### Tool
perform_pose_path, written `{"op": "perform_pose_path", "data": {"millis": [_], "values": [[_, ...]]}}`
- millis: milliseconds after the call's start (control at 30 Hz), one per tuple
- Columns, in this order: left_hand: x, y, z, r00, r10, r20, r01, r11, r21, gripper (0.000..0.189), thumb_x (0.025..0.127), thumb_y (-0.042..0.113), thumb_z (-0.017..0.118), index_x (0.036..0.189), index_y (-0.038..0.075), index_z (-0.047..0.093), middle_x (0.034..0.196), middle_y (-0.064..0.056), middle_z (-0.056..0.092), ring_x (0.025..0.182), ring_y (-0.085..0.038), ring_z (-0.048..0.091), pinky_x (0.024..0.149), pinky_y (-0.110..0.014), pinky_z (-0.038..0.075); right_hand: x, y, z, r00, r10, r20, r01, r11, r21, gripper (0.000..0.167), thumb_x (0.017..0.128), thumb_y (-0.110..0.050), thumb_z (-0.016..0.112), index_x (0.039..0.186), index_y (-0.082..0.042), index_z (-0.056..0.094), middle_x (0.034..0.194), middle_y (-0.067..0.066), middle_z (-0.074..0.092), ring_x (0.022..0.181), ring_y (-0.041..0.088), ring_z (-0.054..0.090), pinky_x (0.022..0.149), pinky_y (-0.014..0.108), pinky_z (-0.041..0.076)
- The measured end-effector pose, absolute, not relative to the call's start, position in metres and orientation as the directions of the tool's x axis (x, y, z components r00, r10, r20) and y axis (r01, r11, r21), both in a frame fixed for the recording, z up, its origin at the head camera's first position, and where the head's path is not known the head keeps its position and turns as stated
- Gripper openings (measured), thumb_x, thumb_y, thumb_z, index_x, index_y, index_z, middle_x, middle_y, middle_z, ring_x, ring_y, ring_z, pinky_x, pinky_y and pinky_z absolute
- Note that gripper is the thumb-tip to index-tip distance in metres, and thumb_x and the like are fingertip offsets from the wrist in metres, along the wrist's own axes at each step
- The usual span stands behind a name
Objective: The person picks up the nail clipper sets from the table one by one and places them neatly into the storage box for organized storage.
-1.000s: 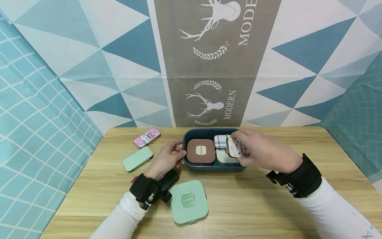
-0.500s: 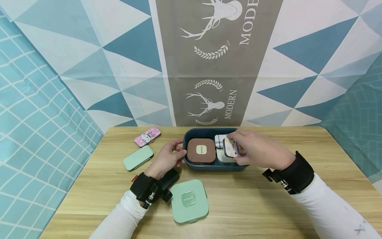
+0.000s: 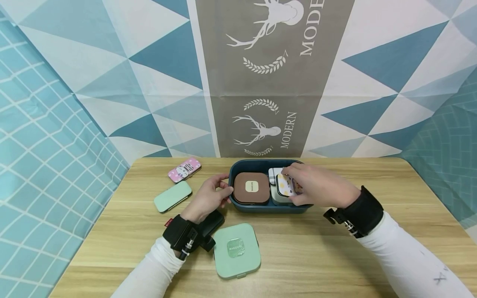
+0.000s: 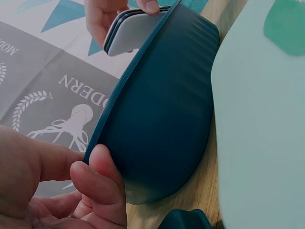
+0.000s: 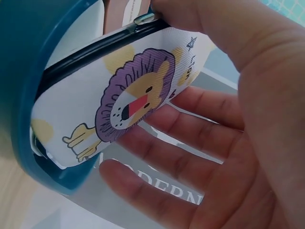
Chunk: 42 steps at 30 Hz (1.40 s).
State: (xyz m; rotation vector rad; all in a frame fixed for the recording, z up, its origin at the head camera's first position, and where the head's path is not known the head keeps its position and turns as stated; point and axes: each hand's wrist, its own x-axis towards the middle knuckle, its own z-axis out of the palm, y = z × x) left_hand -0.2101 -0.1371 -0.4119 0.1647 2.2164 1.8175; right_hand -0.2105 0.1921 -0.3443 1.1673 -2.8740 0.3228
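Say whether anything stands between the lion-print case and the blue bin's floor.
Yes: in the head view the right hand holds the lion-print case over a pale box and plaid case in the blue bin. The hand hides the bin's right interior, so room there is unclear.

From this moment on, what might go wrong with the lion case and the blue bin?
The lion case, held by the right hand over the pale case, may end up stacked rather than lying flat. It may also catch on the rim of the blue bin. The left hand grips the bin's opposite end, so a hard push could perhaps shift it.
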Motion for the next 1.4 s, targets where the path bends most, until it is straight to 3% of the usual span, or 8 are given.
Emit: {"op": "perform_pose_path", "data": {"millis": [233, 900, 1400], "values": [[-0.210, -0.137, -0.412, -0.956, 0.264, -0.126, -0.074, 0.199, 0.977, 0.055, 0.108, 0.002, 0.058, 0.160, -0.001, 0.039, 0.104, -0.014, 0.057, 0.078, -0.034, 0.065, 0.059, -0.025, 0.050, -0.216, 0.190, -0.349, -0.716, -0.697, 0.048, -0.691, 0.697, -0.191, 0.053, 0.086, -0.026, 0.087, 0.128, -0.004, 0.065, 0.105, 0.002, 0.061, 0.086, 0.014, 0.056, 0.074, 0.028, 0.053], [-0.211, -0.138, -0.414, -0.957, 0.265, -0.121, -0.070, 0.197, 0.978, 0.055, 0.108, 0.002, 0.058, 0.159, -0.003, 0.039, 0.104, -0.014, 0.056, 0.077, -0.030, 0.065, 0.059, -0.025, 0.050, -0.223, 0.183, -0.356, -0.686, -0.728, 0.019, -0.717, 0.671, -0.188, 0.042, 0.082, -0.021, 0.085, 0.118, -0.007, 0.069, 0.101, -0.001, 0.060, 0.083, 0.012, 0.054, 0.067, 0.024, 0.050], [-0.211, -0.137, -0.413, -0.958, 0.256, -0.133, -0.083, 0.200, 0.976, 0.055, 0.107, 0.002, 0.058, 0.159, -0.001, 0.040, 0.105, -0.013, 0.057, 0.078, -0.032, 0.065, 0.059, -0.025, 0.050, -0.228, 0.180, -0.359, -0.676, -0.737, -0.014, -0.725, 0.668, -0.169, 0.044, 0.082, -0.021, 0.088, 0.120, -0.006, 0.070, 0.100, -0.001, 0.061, 0.084, 0.013, 0.054, 0.070, 0.026, 0.050]]}}
